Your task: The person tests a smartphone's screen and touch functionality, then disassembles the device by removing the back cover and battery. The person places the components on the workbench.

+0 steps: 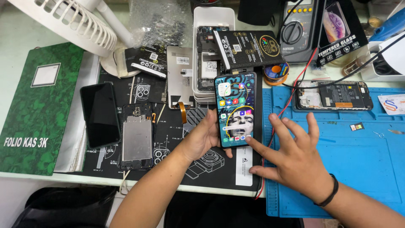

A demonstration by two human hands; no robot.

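The lit phone (235, 110) stands tilted above the black mat (177, 139), held at its lower left edge in the grip of the left hand (202, 137), whose fingers are clamped round it; the right hand (295, 154) is spread with fingers apart, its forefinger touching the screen near the bottom. Just behind the phone lies a black flat package (247, 50) with a round gold mark, resting across a white tray (211, 19); further right of it leans a black box (341, 29) picturing a phone, beside a grey meter (297, 31). Left of the holding hand lie an opened phone frame (137, 137) and a dark phone (100, 114); beyond them, a green ledger (40, 109) with a white label. Under the right hand is a blue mat (358, 160), bearing an opened phone (333, 96); both mats cover a pale desk (12, 38).
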